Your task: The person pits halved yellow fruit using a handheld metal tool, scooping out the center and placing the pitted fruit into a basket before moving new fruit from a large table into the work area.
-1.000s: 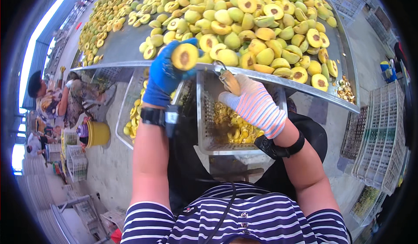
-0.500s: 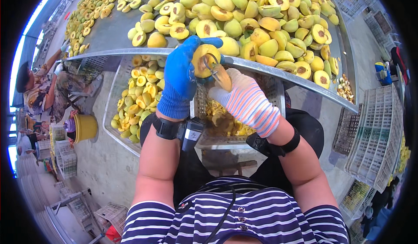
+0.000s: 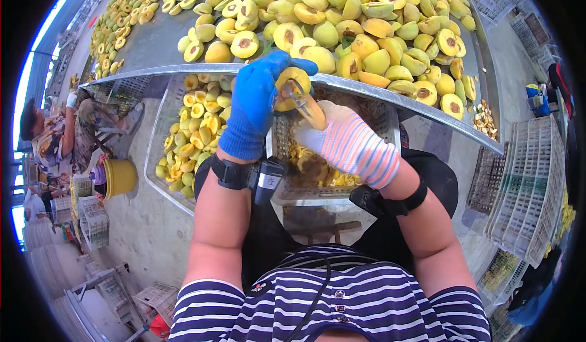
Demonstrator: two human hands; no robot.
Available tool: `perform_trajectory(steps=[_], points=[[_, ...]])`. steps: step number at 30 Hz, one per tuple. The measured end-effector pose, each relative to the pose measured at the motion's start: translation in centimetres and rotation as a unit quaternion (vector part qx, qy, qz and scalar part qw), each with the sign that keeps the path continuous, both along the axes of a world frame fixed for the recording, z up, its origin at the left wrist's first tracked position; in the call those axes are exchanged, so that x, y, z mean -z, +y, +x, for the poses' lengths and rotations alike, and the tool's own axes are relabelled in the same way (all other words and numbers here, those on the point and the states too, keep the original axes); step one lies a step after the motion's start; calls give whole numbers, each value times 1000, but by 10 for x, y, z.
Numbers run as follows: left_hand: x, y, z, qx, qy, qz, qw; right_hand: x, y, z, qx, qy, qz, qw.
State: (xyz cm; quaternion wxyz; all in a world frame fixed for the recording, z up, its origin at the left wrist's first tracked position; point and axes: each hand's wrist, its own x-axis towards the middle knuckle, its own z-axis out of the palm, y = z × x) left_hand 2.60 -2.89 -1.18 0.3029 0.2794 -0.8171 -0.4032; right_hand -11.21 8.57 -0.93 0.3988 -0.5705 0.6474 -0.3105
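You have a halved yellow fruit [image 3: 292,87], cut face toward you with its pit hollow showing, just below the metal table edge [image 3: 390,98]. A metal scoop tool [image 3: 305,104] sits in that hollow, angled down and right.

Single head-worn fisheye, looking steeply down and forward over the person's chest. Close on the gloved hands; table [image 3: 183,70] edge bends near the rim.
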Motion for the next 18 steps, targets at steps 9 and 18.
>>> perform_trajectory(steps=[9,18], points=[[-2,-3,-8,48,19,-37,998,2,0,4,49,-28,22,998],[-7,11,-20,-1,87,41,995,7,-5,1,36,-96,28,994]])
